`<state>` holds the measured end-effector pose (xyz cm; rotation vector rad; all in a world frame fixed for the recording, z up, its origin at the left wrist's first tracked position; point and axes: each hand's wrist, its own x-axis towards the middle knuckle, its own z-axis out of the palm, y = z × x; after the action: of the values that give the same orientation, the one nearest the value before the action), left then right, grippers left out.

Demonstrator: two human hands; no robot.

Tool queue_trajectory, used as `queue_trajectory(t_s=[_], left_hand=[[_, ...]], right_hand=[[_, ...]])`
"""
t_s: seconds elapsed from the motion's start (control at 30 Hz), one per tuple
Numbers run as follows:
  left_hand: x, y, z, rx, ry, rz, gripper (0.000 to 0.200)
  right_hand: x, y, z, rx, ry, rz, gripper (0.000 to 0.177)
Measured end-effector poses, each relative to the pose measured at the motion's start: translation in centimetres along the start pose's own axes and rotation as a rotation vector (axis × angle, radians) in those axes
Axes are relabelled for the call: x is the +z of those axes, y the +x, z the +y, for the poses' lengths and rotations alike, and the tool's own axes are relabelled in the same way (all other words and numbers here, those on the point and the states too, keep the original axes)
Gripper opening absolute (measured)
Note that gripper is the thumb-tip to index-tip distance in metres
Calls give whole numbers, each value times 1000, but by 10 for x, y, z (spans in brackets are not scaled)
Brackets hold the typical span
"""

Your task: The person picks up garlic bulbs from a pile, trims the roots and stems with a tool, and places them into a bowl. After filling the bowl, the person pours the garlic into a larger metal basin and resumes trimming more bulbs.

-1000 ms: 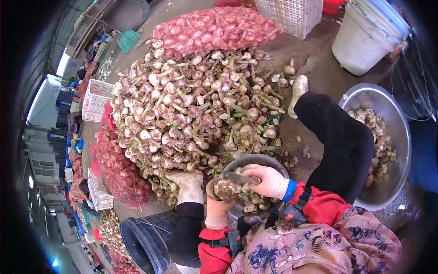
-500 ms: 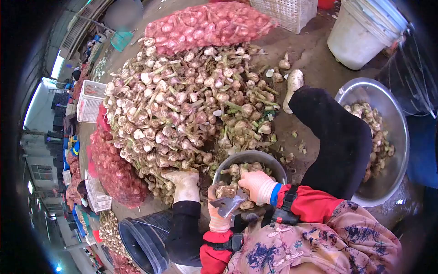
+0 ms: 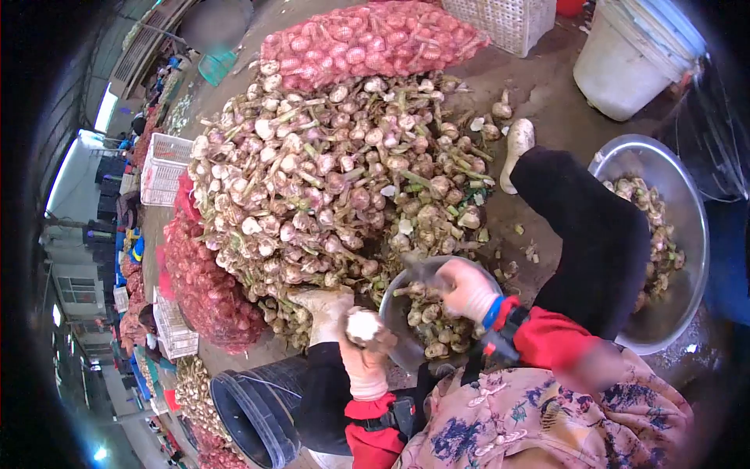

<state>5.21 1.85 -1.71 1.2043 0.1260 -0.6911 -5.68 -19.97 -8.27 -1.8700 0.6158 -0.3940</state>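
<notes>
Head view: the left hand (image 3: pixel 365 363) is closed around a garlic bulb (image 3: pixel 362 324) and holds it just left of the small metal bowl (image 3: pixel 391 316), pale cut face up. The right hand (image 3: pixel 469 288) grips the blade (image 3: pixel 422 271) above the bowl, pointing toward the big garlic pile (image 3: pixel 328 180). Half a second ago the hands met low over the bowl with the blade against that bulb; they have since parted, the bulb lifted clear and the blade swung up and away, and the bare white face suggests this cut is finished.
</notes>
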Motion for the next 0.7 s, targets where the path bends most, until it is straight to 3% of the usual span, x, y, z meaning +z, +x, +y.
queue_trajectory(t_s=[0.03, 0.07, 0.13, 0.27, 0.4, 0.47, 0.5, 0.53, 0.6, 0.63, 0.67, 0.7], left_hand=[[45, -13, 6, 343, 294, 46, 62], [19, -1, -1, 219, 270, 35, 44], [62, -14, 6, 136, -242, 38, 33], [77, -9, -7, -4, -395, 53, 29], [75, -3, -32, 103, -561, -78, 27], [55, 9, -46, 174, 64, 176, 24], [35, 16, -53, 48, -348, 44, 23], [33, 15, -54, 40, -342, 41, 23], [32, 5, -55, 109, -367, 42, 25], [55, 0, -39, 80, -419, 89, 12], [72, -1, -26, 81, -419, 100, 12], [85, -1, -11, 152, -402, 144, 14]], right_hand=[[-2, -7, -10, -51, 26, -62, 23], [-3, -13, -18, -103, 52, -123, 23], [2, -19, -29, -164, 75, -213, 22], [10, -14, -34, -174, 79, -245, 27], [26, -8, 1, -68, 115, -204, 24], [27, -9, 13, 199, 33, -398, 29], [22, -6, 14, 248, 13, -526, 31], [19, -7, 15, 305, -3, -655, 34], [44, -21, 42, 245, 12, -573, 37], [43, -16, 42, 290, -37, -680, 38], [40, -8, 40, 326, -94, -786, 40], [21, -10, 37, 413, -93, -715, 40]])
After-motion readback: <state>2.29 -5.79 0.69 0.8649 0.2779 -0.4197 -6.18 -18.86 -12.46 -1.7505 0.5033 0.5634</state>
